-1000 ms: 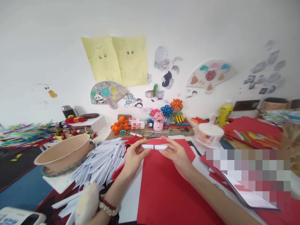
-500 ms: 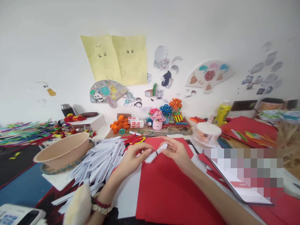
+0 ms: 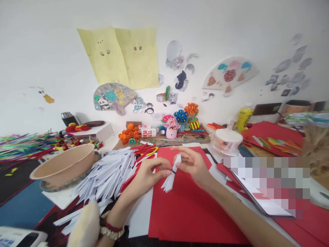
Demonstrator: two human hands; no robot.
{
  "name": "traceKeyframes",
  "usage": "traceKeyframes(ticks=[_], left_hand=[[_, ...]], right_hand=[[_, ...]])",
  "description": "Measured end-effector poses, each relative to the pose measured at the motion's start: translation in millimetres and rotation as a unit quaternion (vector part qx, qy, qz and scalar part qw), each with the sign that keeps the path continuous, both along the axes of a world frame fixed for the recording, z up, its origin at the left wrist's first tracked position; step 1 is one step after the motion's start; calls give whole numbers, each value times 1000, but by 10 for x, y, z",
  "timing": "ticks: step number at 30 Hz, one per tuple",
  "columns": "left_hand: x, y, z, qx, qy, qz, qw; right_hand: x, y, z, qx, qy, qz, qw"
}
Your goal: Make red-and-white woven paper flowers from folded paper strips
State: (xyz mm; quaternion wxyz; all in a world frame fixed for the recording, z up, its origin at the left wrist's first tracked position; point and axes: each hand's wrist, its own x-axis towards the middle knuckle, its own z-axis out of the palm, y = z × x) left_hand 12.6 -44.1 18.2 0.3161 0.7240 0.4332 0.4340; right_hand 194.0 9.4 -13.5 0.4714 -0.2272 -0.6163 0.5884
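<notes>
A folded white paper strip [image 3: 171, 176] with a dark band at its middle stands nearly upright above a red paper sheet [image 3: 185, 209]. My left hand [image 3: 147, 175] pinches its middle from the left, fingers closed on it. My right hand [image 3: 191, 164] pinches its upper part from the right. Left of my hands lies a pile of several similar white folded strips [image 3: 108, 173]. My left wrist wears a beaded bracelet and a red band [image 3: 111, 229].
A tan bowl [image 3: 63, 164] sits at the left beside coloured pipe cleaners [image 3: 25, 145]. Behind the red sheet stand small pipe-cleaner flower pots [image 3: 180, 123], a glue bottle [image 3: 147, 132] and a clear lidded tub [image 3: 227, 140]. More red paper [image 3: 272, 135] lies right.
The white strip has turned from lying level between my hands to nearly upright. Both hands moved slightly lower and stayed closed on it. The camera tilted a little.
</notes>
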Motion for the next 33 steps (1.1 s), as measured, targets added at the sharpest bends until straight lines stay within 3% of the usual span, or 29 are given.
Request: traceKeyframes(ticks=[9,25,33], left_hand=[[14,23,-78,-8,-45,-9,999],[55,23,-103,-14,-45,0,999],[26,2,11,-17,-62,53,997]], right_hand=[[-42,-42,-41,7,28,-33,999],[-94,-108,-85,15,78,-73,994],[-78,-97,-11,38,76,-121,989]])
